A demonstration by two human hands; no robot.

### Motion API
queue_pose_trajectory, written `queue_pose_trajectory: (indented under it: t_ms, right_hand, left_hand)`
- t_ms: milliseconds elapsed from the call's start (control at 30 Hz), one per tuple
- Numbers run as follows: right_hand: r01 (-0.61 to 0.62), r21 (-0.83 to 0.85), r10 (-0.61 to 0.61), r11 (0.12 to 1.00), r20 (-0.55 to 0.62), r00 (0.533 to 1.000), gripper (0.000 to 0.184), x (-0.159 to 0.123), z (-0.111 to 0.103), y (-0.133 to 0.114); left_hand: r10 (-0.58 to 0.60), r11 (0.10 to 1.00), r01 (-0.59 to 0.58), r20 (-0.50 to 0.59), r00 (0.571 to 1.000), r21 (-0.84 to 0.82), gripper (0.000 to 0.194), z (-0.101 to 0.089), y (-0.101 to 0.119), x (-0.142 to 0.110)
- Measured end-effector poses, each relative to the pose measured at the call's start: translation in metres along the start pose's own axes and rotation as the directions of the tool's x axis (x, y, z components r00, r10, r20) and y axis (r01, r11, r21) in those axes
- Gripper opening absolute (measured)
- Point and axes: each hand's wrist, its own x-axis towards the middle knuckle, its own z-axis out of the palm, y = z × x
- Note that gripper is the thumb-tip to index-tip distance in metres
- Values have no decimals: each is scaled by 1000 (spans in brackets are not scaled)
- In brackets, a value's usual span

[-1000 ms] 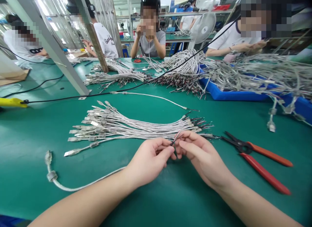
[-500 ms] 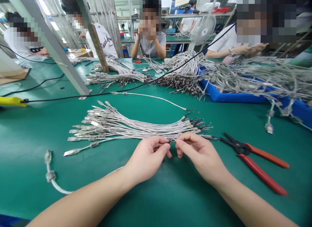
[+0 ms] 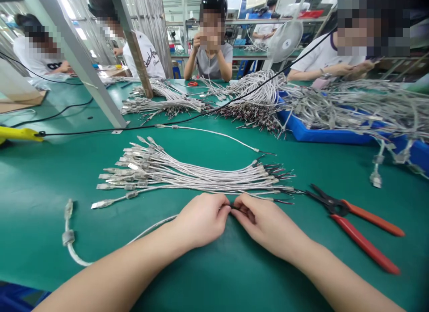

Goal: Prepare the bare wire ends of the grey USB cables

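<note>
- A white cable [image 3: 100, 254] lies on the green table [image 3: 40, 187]; its near end runs up between the two hands, its plug end curling off to the left.
- The left hand [image 3: 201, 220] is curled closed, pinching that cable end.
- The right hand [image 3: 264, 222] meets it fingertip to fingertip, fingers closed on the same end.
- A bundle of cables [image 3: 187, 173] lies just beyond the hands.
- Red-handled cutters [image 3: 355, 225] rest to the right.

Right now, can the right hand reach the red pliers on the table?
Probably yes. The pliers lie on bare green table just beside the right hand, nothing between, though its fingers are pinching a cable end with the left hand.
</note>
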Motion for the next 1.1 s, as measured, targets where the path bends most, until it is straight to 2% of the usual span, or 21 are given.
queue_pose_trajectory:
  t_ms: [133, 300, 467, 567, 733, 867, 1100]
  right_hand:
    - [6, -108, -4, 994, 21, 1000, 20, 1, 3, 0]
    - [102, -174, -93, 979, 60, 994, 25, 3, 2, 1]
    - [260, -181, -240, 949, 126, 963, 25, 3, 0, 6]
    - [314, -146, -292, 938, 153, 944, 27, 3, 0, 8]
    - [290, -41, -278, 956, 190, 942, 29, 3, 0, 7]
    - [255, 27, -255, 966, 211, 944, 28, 5, -1, 9]
    - [238, 83, -249, 968, 182, 951, 27, 5, -2, 7]
  left_hand:
    - [26, 993, -29, 28, 999, 113, 26, -1, 3, -2]
    - [96, 979, -104, 52, 994, 175, 27, -4, 2, -2]
    - [186, 977, -197, 130, 974, 82, 24, -13, -5, 1]
    - [221, 975, -221, 203, 954, -22, 23, -21, -9, 5]
    - [259, 965, -236, 265, 929, -116, 18, -32, -16, 10]
    - [238, 971, -216, 280, 930, -107, 17, -40, -22, 13]
    - [187, 981, -164, 317, 930, -99, 19, -49, -25, 12]
